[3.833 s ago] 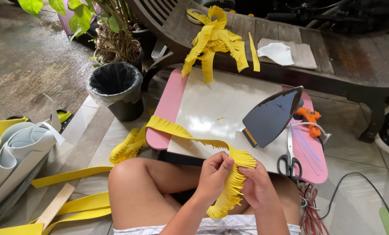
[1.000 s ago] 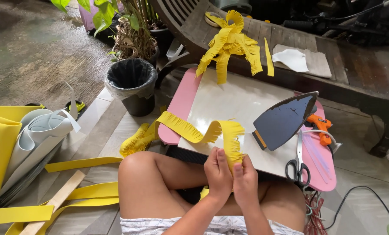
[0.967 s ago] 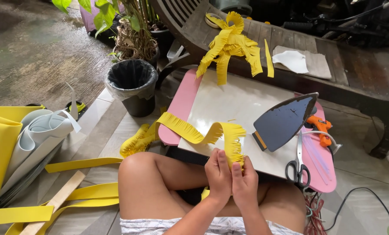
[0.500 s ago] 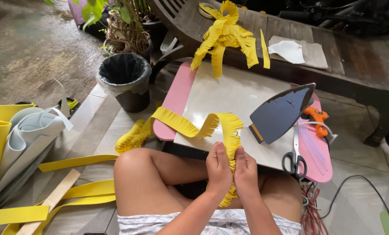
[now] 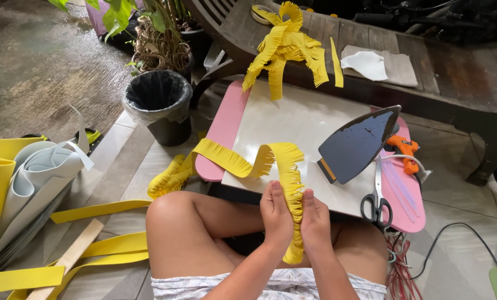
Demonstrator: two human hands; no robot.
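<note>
Hands together at the near edge of the table: left hand (image 5: pixel 276 214) and right hand (image 5: pixel 315 219) both pinch the fringed yellow strip (image 5: pixel 284 166) between them. One fringed bundle (image 5: pixel 287 47) lies finished far off; plain yellow strips (image 5: pixel 101 210) wait on the floor, left

Pale floor tiles (image 5: pixel 459 261) underfoot, giving way at the far left to wet, dark concrete (image 5: pixel 32 66). A dark slatted wooden lounger (image 5: pixel 454 78) runs across the top. Beside it a potted plant (image 5: pixel 159 39) stands just behind a black-lined waste bin (image 5: pixel 158 105). Daylight is soft and even. A black cable (image 5: pixel 470 239) snakes over the tiles at right.
</note>
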